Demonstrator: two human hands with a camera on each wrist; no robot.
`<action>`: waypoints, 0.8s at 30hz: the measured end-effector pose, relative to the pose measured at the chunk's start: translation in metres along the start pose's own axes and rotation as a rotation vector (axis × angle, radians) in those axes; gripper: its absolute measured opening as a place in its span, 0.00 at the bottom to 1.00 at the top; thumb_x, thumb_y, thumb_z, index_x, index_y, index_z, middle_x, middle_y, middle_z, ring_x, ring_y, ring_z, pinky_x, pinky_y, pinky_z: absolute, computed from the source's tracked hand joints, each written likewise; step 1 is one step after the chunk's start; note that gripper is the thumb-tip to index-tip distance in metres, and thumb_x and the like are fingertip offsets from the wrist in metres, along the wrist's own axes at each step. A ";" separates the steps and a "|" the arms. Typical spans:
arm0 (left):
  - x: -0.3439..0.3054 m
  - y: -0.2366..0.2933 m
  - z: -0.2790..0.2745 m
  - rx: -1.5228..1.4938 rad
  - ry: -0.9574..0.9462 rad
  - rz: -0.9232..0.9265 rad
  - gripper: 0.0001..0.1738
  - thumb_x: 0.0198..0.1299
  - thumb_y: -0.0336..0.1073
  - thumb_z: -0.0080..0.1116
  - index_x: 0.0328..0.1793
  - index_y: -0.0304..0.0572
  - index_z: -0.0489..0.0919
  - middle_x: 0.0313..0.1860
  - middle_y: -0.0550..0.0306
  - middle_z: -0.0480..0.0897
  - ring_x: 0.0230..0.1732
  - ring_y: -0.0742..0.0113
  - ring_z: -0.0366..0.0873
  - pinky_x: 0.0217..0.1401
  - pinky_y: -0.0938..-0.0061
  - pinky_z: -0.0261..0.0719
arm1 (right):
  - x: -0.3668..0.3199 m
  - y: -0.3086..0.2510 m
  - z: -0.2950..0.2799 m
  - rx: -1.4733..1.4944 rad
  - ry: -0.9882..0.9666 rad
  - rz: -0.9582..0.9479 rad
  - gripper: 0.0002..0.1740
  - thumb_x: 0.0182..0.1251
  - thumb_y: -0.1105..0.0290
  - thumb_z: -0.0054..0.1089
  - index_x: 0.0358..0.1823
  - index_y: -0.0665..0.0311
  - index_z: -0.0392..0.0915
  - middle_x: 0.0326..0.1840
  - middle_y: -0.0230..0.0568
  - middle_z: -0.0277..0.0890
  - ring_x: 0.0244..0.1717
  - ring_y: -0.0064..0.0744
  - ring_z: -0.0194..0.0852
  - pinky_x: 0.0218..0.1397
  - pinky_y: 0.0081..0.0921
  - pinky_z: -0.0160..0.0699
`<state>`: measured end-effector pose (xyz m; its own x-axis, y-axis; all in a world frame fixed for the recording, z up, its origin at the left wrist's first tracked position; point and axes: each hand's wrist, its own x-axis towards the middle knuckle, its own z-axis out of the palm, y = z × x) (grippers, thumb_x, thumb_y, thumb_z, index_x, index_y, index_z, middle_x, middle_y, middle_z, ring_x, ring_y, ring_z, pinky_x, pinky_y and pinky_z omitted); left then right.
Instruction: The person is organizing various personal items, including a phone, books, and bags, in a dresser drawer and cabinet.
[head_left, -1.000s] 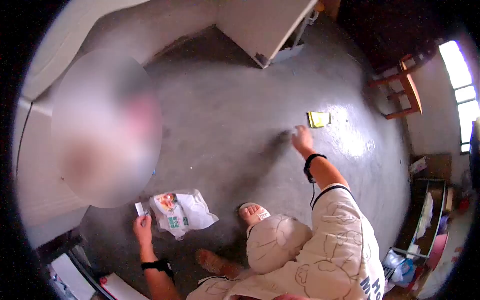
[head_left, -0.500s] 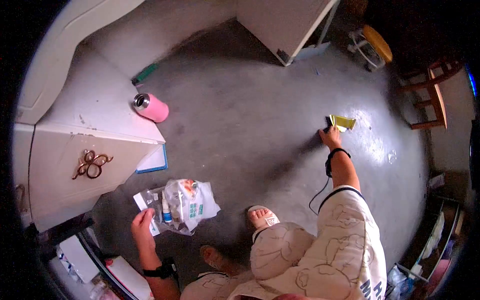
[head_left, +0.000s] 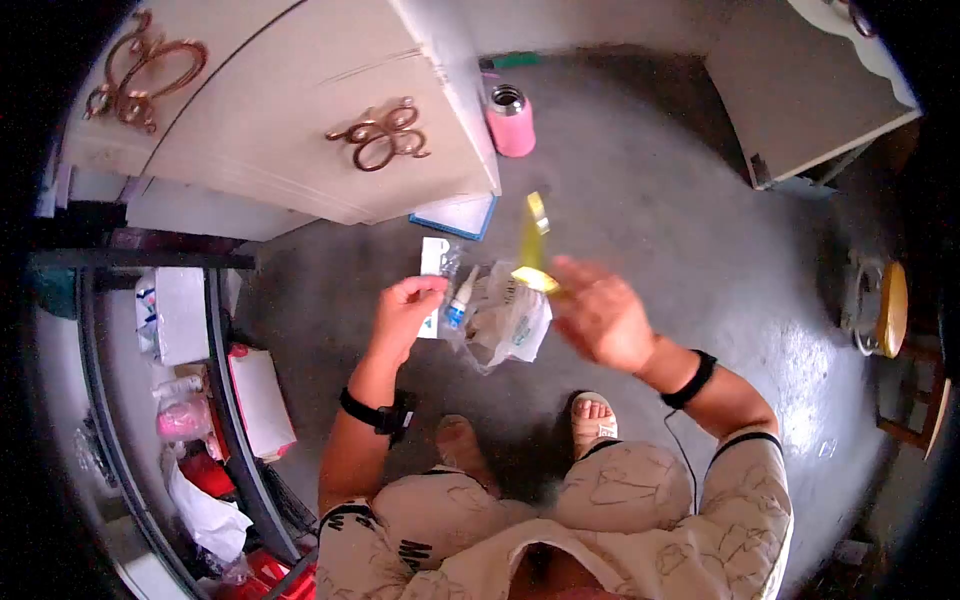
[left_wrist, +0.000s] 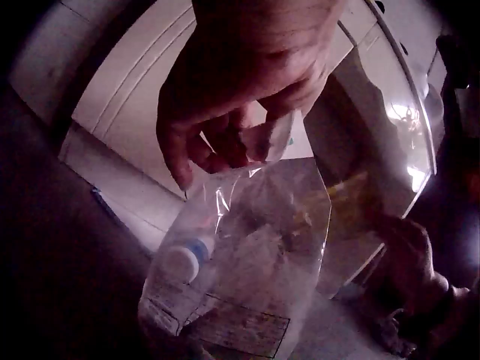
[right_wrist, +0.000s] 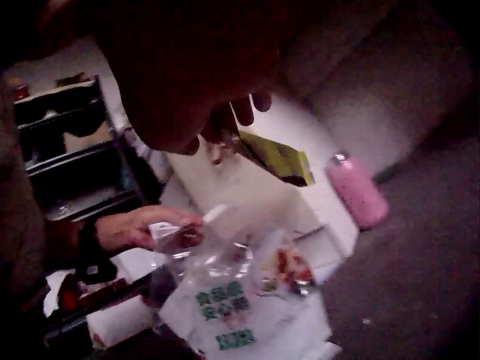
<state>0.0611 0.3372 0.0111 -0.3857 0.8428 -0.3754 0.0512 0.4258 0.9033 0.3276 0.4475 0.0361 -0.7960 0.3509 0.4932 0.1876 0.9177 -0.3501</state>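
Person seen from above. A cream garment (head_left: 640, 500) carries brown line-drawn figures, dark piping at the short sleeve hems and black lettering. A black strap (head_left: 372, 410) circles the wrist behind the left hand (head_left: 405, 310). A second black strap (head_left: 692, 380), behind the right hand (head_left: 600, 315), bears a thin black cable (head_left: 668, 440). One foot wears a pale open-toed sandal (head_left: 592, 412).

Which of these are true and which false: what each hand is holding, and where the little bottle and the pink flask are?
1. The left hand pinches the top of a clear plastic bag. True.
2. The right hand holds nothing. False: it holds a yellow packet above the bag.
3. A small bottle sits inside the bag. True.
4. The pink flask is inside the bag. False: it is on the floor beside the white cabinet.
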 end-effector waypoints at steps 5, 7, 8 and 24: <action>-0.001 -0.001 -0.007 -0.073 -0.012 -0.058 0.10 0.50 0.27 0.55 0.41 0.35 0.79 0.34 0.63 0.79 0.31 0.80 0.71 0.36 0.85 0.69 | 0.036 -0.034 0.081 -0.015 -0.295 -0.272 0.12 0.49 0.67 0.54 0.31 0.68 0.77 0.45 0.49 0.72 0.57 0.42 0.63 0.58 0.39 0.63; -0.002 -0.007 -0.010 -0.072 0.036 -0.015 0.10 0.50 0.26 0.54 0.40 0.35 0.79 0.33 0.64 0.79 0.31 0.81 0.70 0.35 0.85 0.68 | 0.024 -0.040 0.110 0.073 -0.425 -0.281 0.11 0.47 0.65 0.55 0.27 0.65 0.78 0.38 0.44 0.74 0.52 0.40 0.66 0.54 0.38 0.65; -0.001 -0.012 -0.014 -0.106 0.049 -0.020 0.10 0.49 0.25 0.54 0.40 0.35 0.80 0.32 0.65 0.79 0.30 0.81 0.70 0.33 0.85 0.68 | 0.017 -0.042 0.123 0.169 -0.548 -0.291 0.10 0.44 0.63 0.57 0.24 0.61 0.78 0.31 0.40 0.75 0.47 0.39 0.68 0.49 0.37 0.66; -0.007 -0.027 -0.006 0.025 -0.026 0.059 0.08 0.52 0.27 0.57 0.39 0.33 0.79 0.32 0.64 0.78 0.33 0.78 0.71 0.37 0.83 0.68 | -0.052 0.015 0.012 0.070 0.118 0.122 0.06 0.45 0.68 0.54 0.25 0.60 0.70 0.26 0.42 0.69 0.30 0.45 0.69 0.30 0.39 0.69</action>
<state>0.0565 0.3174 -0.0095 -0.3572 0.8749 -0.3269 0.0962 0.3826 0.9189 0.3649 0.4407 -0.0048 -0.6956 0.4823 0.5325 0.2348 0.8531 -0.4659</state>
